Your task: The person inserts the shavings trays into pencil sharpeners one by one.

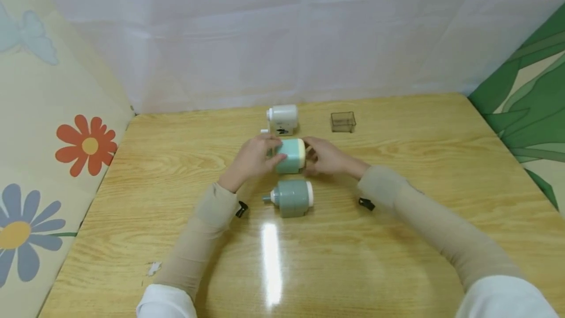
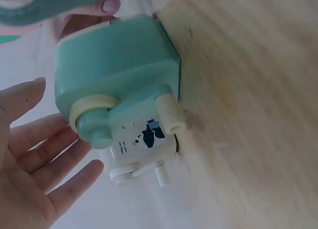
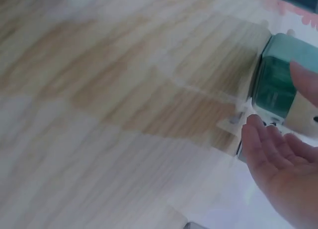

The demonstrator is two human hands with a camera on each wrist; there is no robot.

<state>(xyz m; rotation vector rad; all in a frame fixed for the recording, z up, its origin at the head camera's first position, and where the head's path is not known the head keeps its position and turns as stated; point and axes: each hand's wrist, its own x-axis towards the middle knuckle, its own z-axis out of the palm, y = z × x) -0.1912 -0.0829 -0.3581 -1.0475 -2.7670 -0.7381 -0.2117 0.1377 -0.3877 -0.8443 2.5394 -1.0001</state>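
A mint-green crank pencil sharpener with a cream end stands on the table between both hands. My left hand is at its crank side, thumb and fingertips overlapping the body in the head view. In the left wrist view the fingers are spread and fairly straight near the crank knob, with the cream handle hanging beside it. At the cream end is my right hand, its fingers loosely bent; the right wrist view shows them beside the sharpener's dark-green drawer.
Behind stands a white crank sharpener with a dark animal print. A grey-green sharpener stands nearer me, crank to the left. A see-through dark drawer lies at the back right. A white cloth hangs behind the wooden table.
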